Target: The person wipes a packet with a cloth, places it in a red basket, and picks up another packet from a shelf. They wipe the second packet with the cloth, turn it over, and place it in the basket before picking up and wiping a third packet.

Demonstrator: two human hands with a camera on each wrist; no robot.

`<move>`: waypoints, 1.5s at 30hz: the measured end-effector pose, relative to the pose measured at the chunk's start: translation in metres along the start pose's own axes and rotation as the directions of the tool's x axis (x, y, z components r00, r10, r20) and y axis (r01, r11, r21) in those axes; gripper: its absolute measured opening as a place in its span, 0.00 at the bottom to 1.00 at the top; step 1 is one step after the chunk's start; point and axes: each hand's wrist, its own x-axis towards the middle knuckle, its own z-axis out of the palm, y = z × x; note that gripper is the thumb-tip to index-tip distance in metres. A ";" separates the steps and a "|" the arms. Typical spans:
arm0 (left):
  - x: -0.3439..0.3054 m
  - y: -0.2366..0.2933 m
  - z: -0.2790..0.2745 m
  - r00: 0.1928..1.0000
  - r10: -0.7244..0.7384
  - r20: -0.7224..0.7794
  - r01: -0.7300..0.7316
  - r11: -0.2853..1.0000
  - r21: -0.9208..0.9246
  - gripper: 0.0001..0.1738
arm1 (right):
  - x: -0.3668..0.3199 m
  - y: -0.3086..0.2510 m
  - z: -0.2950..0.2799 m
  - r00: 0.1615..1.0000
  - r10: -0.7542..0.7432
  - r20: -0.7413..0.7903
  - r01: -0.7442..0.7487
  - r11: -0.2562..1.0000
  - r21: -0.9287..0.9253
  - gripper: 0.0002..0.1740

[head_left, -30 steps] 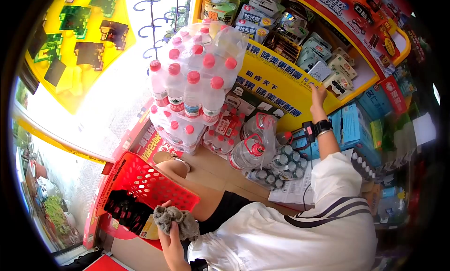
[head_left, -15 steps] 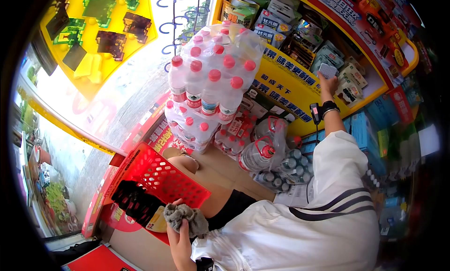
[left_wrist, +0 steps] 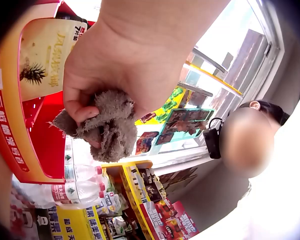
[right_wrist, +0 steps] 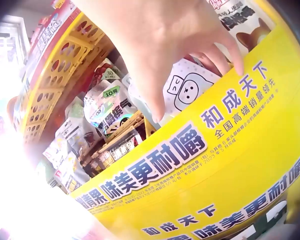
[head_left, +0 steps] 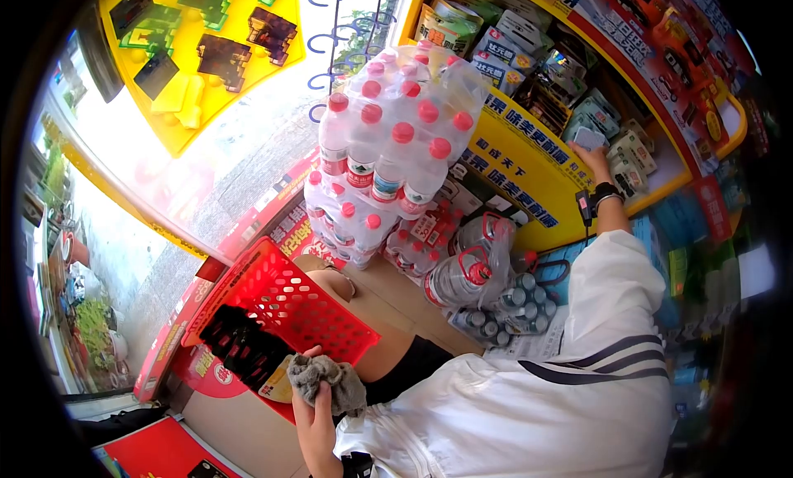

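Gripping one cloth (left_wrist: 110, 125), seemingly one white packet (right_wrist: 190, 92)

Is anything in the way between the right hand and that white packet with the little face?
Nothing visible: the right hand holds the white packet itself; the yellow shelf front only hides its lower edge.

The person wears a loose white long-sleeved top (head_left: 512, 420) crossed by a pair of thin dark stripes (head_left: 595, 364). A black garment (head_left: 409, 364) shows at the thigh. A black strap (head_left: 607, 191) with a small black camera unit (head_left: 584, 207) circles the wrist behind the right hand (head_left: 593, 156). Another black unit (head_left: 357, 464) sits behind the left hand (head_left: 318, 404).
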 end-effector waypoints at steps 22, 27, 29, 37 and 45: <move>0.001 -0.002 -0.007 0.997 0.067 0.027 -0.068 0.997 0.024 0.23 | -0.005 -0.006 -0.018 0.993 -0.089 0.080 0.063 0.958 0.278 0.46; -0.001 -0.003 -0.005 0.998 0.056 0.022 -0.056 0.998 0.017 0.23 | 0.023 0.008 -0.009 0.985 -0.146 0.091 0.119 0.960 0.253 0.47; -0.001 -0.003 -0.005 0.999 0.039 0.023 -0.039 0.999 0.013 0.23 | 0.004 -0.003 -0.016 0.991 -0.121 0.051 0.109 0.975 0.193 0.48; 0.000 -0.006 -0.008 0.996 0.073 0.042 -0.075 0.996 0.052 0.23 | -0.013 -0.021 -0.026 0.997 -0.060 0.049 0.055 0.994 0.098 0.56; 0.001 -0.008 -0.008 0.998 0.049 0.041 -0.050 0.999 0.015 0.23 | -0.034 -0.031 -0.027 0.999 0.039 0.001 -0.039 0.999 0.012 0.76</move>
